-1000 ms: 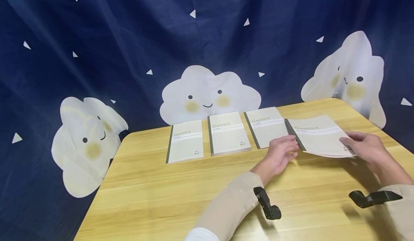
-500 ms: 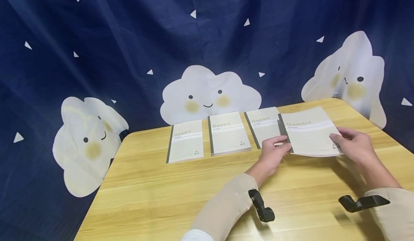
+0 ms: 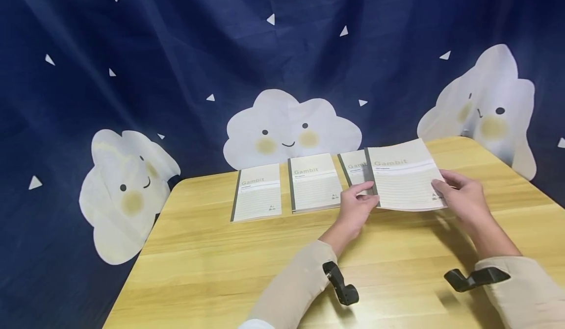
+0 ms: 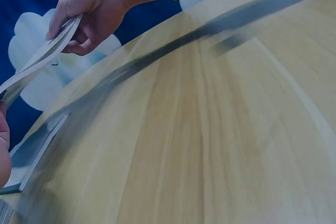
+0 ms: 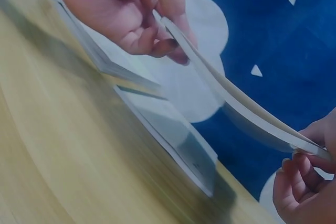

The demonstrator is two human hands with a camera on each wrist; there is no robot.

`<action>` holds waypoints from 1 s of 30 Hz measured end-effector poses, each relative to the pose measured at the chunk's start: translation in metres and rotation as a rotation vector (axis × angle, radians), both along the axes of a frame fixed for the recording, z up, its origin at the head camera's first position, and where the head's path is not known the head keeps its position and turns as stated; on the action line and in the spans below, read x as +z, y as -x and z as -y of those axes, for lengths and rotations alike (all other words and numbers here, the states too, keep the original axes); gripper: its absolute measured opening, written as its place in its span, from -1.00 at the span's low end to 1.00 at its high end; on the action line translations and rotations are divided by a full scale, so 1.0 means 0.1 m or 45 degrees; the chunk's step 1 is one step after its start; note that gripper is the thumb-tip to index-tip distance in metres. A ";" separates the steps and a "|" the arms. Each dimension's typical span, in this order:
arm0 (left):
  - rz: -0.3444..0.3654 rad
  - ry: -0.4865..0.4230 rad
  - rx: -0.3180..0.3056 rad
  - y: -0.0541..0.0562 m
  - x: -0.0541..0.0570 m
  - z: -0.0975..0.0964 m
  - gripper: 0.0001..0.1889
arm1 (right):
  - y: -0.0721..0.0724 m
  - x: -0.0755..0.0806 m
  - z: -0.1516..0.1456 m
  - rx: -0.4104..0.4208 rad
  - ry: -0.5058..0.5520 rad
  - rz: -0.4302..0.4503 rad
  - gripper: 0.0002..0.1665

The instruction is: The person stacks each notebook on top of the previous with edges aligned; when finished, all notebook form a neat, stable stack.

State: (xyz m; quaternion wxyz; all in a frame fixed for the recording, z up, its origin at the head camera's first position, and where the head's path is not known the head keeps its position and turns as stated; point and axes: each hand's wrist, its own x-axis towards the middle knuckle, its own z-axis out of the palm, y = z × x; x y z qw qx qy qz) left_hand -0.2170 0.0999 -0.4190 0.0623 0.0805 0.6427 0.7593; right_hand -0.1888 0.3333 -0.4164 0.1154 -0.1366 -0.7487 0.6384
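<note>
Both hands hold a pale Gambit notebook (image 3: 403, 184) with a dark spine, raised above the table. My left hand (image 3: 353, 210) pinches its spine side near the lower corner. At the opposite lower corner, my right hand (image 3: 465, 199) grips it, thumb on the cover. In the right wrist view the notebook (image 5: 241, 111) bends, and its layers part along the edge; whether it is one or two notebooks I cannot tell. Behind it a similar notebook (image 3: 353, 164) lies on the table, partly hidden. Only part of the left hand (image 4: 3, 156) shows in the left wrist view.
Two more Gambit notebooks lie in the row to the left, a middle notebook (image 3: 315, 187) and a far-left notebook (image 3: 257, 199). The wooden table (image 3: 212, 270) ends at a dark blue curtain (image 3: 190, 35) with cloud prints. Black wrist mounts (image 3: 340, 285) stick out from both sleeves.
The held notebook has moved left and up, now overlapping the rightmost lying one. My left hand has gone from beside its spine to pinching it; the right hand kept its grip.
</note>
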 end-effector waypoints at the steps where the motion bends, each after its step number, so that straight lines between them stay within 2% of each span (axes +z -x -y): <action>1: -0.009 0.003 -0.002 0.01 0.00 0.04 -0.59 | -0.02 0.06 0.08 0.011 -0.020 0.008 -0.33; 4: -0.041 0.002 -0.008 0.06 -0.01 0.17 -0.56 | -0.05 0.19 0.29 0.064 -0.090 0.008 -0.27; 6: -0.062 0.007 -0.010 0.09 -0.03 0.27 -0.55 | -0.05 0.22 0.40 0.093 -0.098 0.003 -0.29; 10: -0.094 0.030 0.010 0.13 -0.06 0.47 -0.54 | 0.01 0.19 0.56 0.161 -0.134 -0.017 -0.36; 18: -0.102 0.024 0.116 0.20 -0.12 0.87 -0.54 | 0.16 0.11 0.89 0.346 -0.045 -0.035 -0.36; 24: -0.128 0.081 0.197 0.25 -0.14 1.17 -0.57 | 0.28 0.07 1.19 0.311 -0.059 -0.059 -0.38; 30: -0.200 0.156 0.239 0.31 -0.15 1.39 -0.59 | 0.40 0.02 1.43 0.268 0.023 -0.063 -0.41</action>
